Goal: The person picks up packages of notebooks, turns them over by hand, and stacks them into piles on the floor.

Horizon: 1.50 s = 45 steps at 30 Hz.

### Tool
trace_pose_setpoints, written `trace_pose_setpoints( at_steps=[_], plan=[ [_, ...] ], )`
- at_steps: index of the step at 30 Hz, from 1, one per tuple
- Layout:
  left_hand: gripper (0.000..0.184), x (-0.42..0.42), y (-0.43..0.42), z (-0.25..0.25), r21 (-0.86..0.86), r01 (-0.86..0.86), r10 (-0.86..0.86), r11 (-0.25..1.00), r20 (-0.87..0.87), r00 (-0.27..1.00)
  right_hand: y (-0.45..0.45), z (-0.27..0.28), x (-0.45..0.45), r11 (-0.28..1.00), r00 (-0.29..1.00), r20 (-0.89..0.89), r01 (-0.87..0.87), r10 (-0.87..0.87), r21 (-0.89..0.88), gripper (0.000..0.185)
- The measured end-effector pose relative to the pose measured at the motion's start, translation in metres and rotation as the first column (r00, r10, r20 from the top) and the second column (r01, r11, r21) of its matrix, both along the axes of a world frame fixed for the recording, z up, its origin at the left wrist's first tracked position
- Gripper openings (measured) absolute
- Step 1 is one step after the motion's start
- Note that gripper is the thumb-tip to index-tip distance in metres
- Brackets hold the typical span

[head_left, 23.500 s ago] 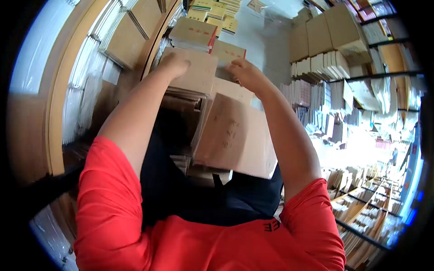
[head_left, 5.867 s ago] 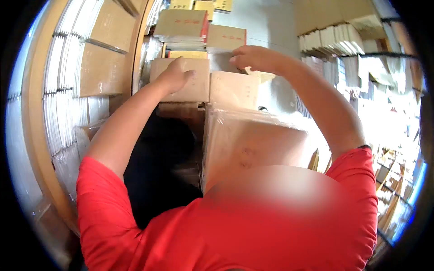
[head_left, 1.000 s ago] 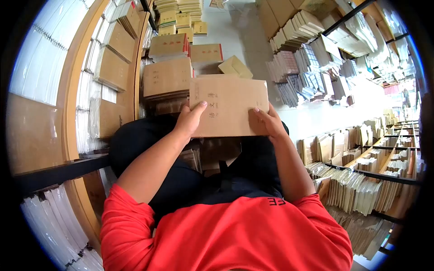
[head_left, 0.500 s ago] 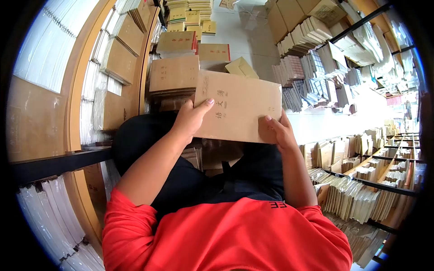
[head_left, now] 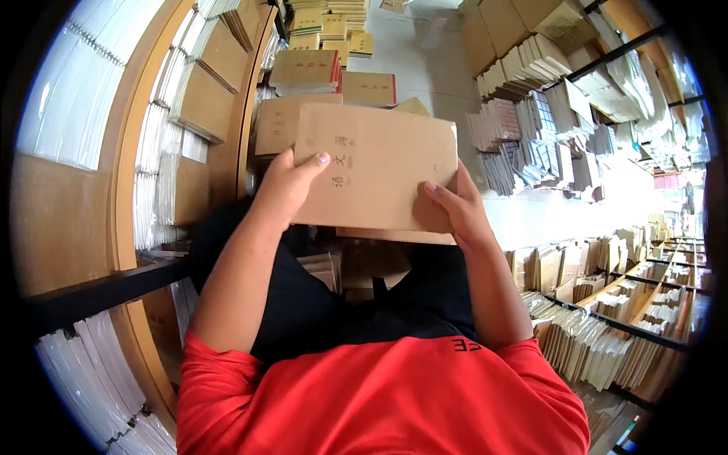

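In the head view, I hold a brown kraft-cover exercise book [head_left: 379, 174] in front of me, printed with Chinese characters along its left part. My left hand [head_left: 292, 178] grips its left edge, thumb on the cover and fingers hidden underneath. At the right edge, my right hand [head_left: 459, 205] is closed on it the same way. Below the near edge, a second brown edge [head_left: 394, 236] shows; whether it belongs to the held books, I cannot tell. A stack of brown exercise books [head_left: 277, 125] lies just behind, partly covered.
More book stacks with red-edged covers [head_left: 303, 70] and yellow covers [head_left: 334, 26] stand on the floor ahead. Shelves packed with books [head_left: 208, 98] rise at left. Cardboard boxes [head_left: 497, 26], loose book piles [head_left: 523, 129] and a low rack of booklets [head_left: 591, 326] line the right.
Both hands have shifted the exercise book to the left and slightly up, the left hand more than the right. A brown edge now shows beneath it. The whole view has turned slightly.
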<state>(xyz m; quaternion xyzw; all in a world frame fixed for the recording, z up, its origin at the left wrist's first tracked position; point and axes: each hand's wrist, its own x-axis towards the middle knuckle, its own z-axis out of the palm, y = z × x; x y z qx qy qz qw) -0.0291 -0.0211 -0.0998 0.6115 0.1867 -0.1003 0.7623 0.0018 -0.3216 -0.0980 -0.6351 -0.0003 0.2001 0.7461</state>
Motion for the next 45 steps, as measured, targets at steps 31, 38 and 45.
trace_pose_setpoints(
  at_steps=[31, 38, 45],
  plan=[
    [0.089, 0.162, 0.173, -0.184, 0.713, 0.437, 0.001, 0.549, -0.524, 0.852, 0.225, -0.214, 0.208, 0.373, 0.856, -0.146, -0.362, 0.497, -0.854, 0.083],
    [0.072, 0.164, 0.122, -0.141, 0.797, 0.538, -0.221, 0.276, -0.492, 0.842, 0.222, -0.216, 0.212, 0.361, 0.841, -0.171, -0.392, 0.513, -0.846, 0.093],
    [0.066, 0.156, 0.094, -0.11, 0.616, 0.681, -0.399, 0.395, -0.552, 0.732, 0.186, -0.178, 0.202, 0.552, 0.844, 0.166, -0.173, 0.51, -0.815, 0.08]
  ],
)
